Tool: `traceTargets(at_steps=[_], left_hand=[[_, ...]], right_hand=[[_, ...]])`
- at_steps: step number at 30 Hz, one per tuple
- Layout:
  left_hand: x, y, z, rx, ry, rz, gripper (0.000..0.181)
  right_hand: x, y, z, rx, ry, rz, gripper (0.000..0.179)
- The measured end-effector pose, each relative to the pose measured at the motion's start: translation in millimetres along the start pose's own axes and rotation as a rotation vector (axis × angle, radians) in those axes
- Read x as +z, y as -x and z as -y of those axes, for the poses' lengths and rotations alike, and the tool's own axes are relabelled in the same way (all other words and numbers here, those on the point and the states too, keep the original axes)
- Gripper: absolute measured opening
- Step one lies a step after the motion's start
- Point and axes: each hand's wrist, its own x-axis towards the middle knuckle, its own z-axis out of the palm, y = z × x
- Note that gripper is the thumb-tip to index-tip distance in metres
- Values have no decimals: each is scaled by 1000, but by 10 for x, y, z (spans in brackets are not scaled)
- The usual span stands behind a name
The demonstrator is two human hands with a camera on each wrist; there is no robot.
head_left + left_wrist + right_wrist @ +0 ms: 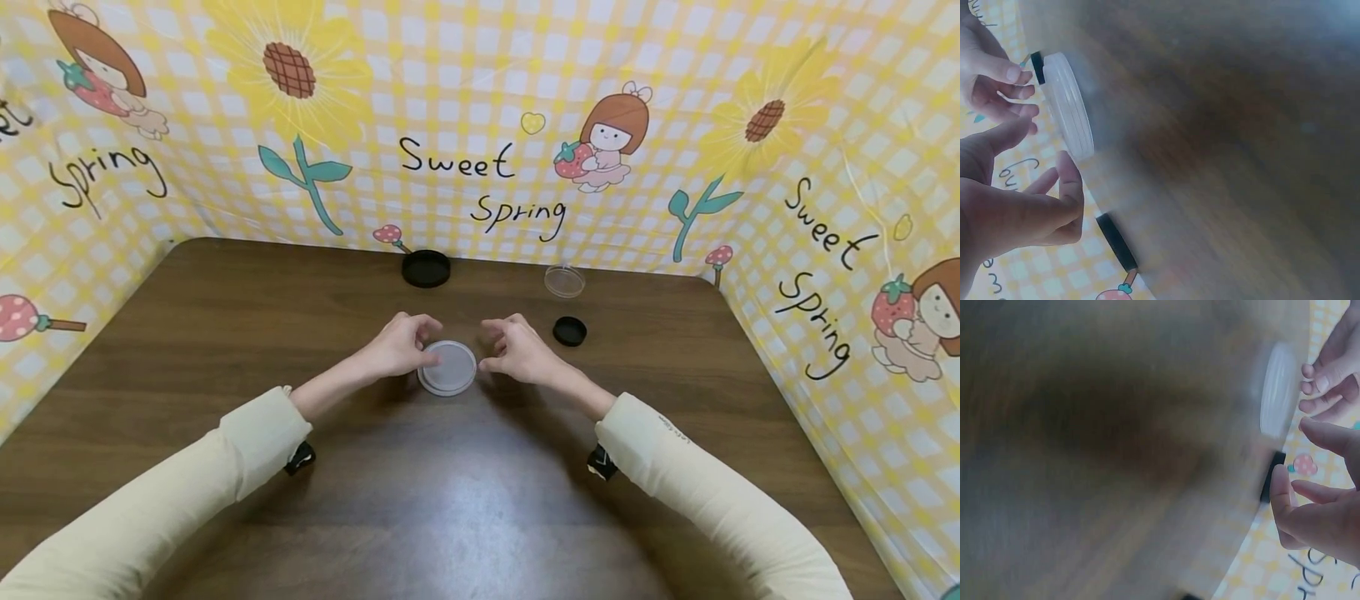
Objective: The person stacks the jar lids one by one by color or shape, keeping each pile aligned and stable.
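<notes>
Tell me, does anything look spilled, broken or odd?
Nothing stands out: the translucent round plastic container, larger black round lid, smaller black round lid and clear round plastic dish show no visible damage, nor the brown wood-grain table any spill.

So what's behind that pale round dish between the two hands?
Farther back on the table: a large black dish toward the left, a clear dish and small black dish toward the right, patterned cloth beyond. What the pale dish itself covers underneath can't be seen.

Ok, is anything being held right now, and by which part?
Nothing is held: the left hand and right hand hover by the clear round dish, fingers not closed on it.
</notes>
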Motion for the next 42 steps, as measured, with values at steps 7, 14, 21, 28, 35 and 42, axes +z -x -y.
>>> traceTargets(at_steps=[7, 14, 21, 28, 35, 42], left_hand=[[33, -213, -63, -23, 88, 9, 52], [35, -515, -158, -47, 157, 47, 58], [82, -872, -262, -141, 216, 80, 59], [216, -1146, -369, -145, 171, 105, 63], [364, -1441, -552, -204, 301, 161, 67], [474, -1723, -660, -258, 374, 202, 69]], right_hand=[[-247, -9, -152, 20, -1, -34, 62], [-614, -77, -367, 22, -67, -77, 63], [-1001, -148, -626, 154, -95, -109, 62], [-1143, -193, -959, 199, -110, -106, 60], [-1253, -260, -1293, 196, -110, -67, 63], [-1257, -336, -1534, 174, -62, -30, 66]])
